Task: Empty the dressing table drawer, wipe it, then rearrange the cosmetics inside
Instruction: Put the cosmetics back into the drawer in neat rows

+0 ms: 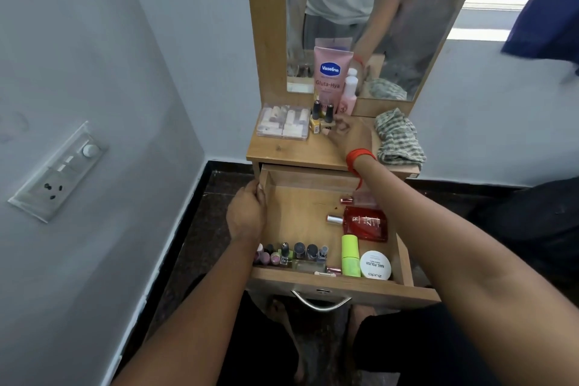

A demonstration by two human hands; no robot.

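The wooden drawer (300, 207) is pulled out below the dressing table top (282, 152). My left hand (246, 216) grips the drawer's left wall. My right hand (347, 133) reaches over the table top and pinches a small nail polish bottle (326, 131) beside two dark-capped bottles (322, 116). Inside the drawer lie a red perfume bottle (365, 224), a green tube (350, 255), a white nail polish remover jar (375, 265) and a row of several nail polish bottles (294, 255) along the front. A checked cloth (398, 138) sits at the top's right end.
A pink Vaseline tube (329, 75) and a small pink bottle (349, 92) stand against the mirror (407, 25). A clear compartment box (283, 121) lies at the top's left. A wall with a switch panel (59, 171) is on the left. The drawer handle (321, 302) faces me.
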